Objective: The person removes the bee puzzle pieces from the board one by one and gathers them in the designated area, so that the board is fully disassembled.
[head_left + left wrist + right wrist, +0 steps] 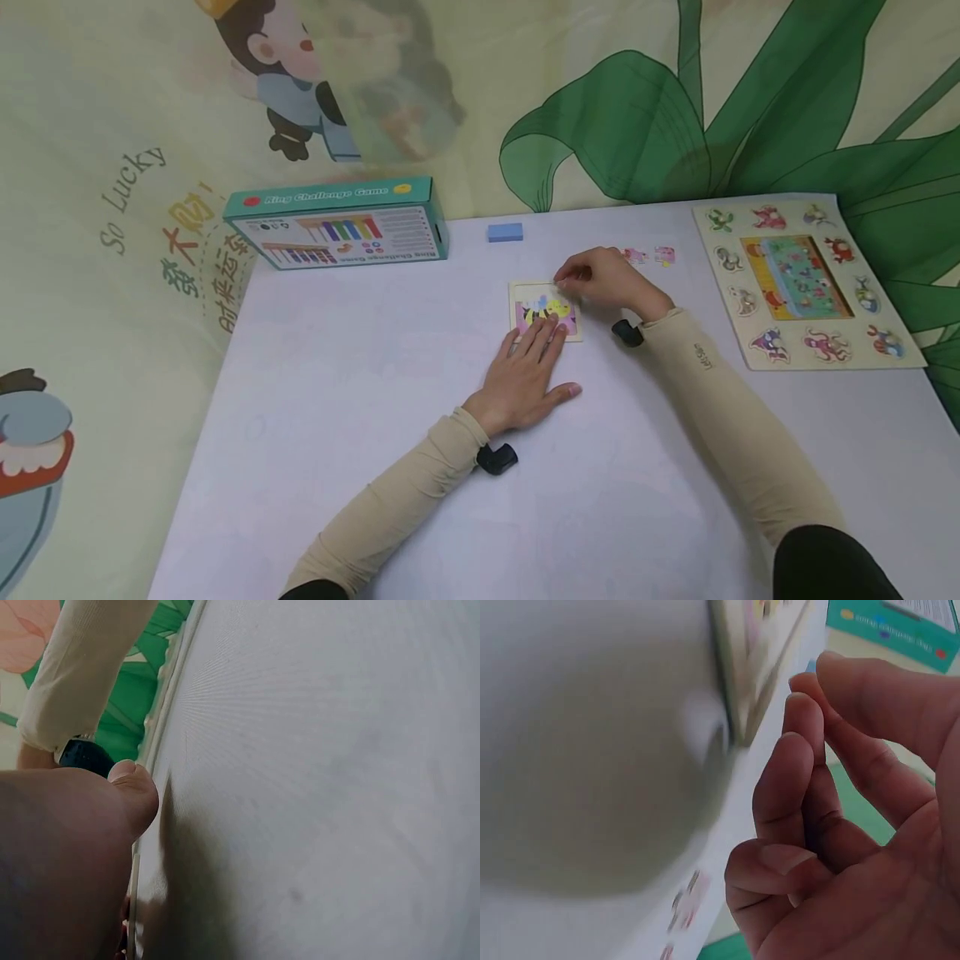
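Note:
A small square puzzle board (580,327) with a bee picture lies near the middle of the table. My left hand (522,383) lies flat, its straight fingertips resting on the lower part of the board and its thumb spread to the right. Over the board's upper right corner is my right hand (603,279), fingers bent, with thumb and index tips close together. In the right wrist view, the right hand's fingers (784,780) curl beside the wooden board edge (742,712); I cannot tell whether anything small is between the tips. Pink puzzle pieces (664,256) lie just behind the right hand.
At the back stands a teal game box (337,225), with a blue block (506,232) to its right. A large wooden board with sea animal pieces (798,343) lies at the right edge of the white table (337,375). A printed cloth hangs behind.

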`<state>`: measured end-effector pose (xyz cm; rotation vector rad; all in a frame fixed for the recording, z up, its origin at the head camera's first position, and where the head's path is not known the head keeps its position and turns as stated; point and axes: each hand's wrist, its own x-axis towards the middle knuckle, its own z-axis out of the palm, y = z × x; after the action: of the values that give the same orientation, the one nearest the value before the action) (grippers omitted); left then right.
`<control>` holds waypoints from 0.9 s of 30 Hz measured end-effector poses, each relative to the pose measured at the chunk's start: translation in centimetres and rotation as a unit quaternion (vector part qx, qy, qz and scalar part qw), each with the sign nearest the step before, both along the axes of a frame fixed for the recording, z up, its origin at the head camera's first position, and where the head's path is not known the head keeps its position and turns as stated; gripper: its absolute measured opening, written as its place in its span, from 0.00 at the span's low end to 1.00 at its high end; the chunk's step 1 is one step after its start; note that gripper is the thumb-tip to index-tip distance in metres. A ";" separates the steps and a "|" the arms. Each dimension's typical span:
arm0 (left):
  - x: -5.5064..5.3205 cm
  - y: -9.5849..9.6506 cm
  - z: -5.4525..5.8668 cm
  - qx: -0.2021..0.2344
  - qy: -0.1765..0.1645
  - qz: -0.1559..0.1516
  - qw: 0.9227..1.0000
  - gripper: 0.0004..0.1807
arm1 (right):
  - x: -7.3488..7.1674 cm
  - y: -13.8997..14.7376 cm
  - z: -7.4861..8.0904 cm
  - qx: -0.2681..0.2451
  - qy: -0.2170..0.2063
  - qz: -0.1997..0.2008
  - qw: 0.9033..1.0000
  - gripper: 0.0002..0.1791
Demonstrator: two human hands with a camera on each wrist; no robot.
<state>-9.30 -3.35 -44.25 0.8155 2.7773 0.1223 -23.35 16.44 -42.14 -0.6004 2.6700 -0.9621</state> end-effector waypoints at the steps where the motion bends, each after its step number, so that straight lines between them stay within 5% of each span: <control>1: 0.0 0.0 0.0 0.000 0.002 -0.001 1.000 0.48 | 0.1 -0.4 0.0 -0.001 -0.004 0.006 1.000 0.11; 14: -0.1 -0.1 -0.4 -0.004 0.013 -0.010 1.000 0.47 | 0.8 -3.4 -0.1 -0.001 -0.041 0.067 0.997 0.07; 27: 0.0 0.0 -0.2 -0.012 0.006 -0.003 1.000 0.48 | 1.0 -4.0 -0.3 0.007 -0.053 0.072 0.996 0.06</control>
<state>-9.34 -3.32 -44.42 0.8202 2.7814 0.0836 -22.40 12.42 -42.40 -0.7070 2.5011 -0.9091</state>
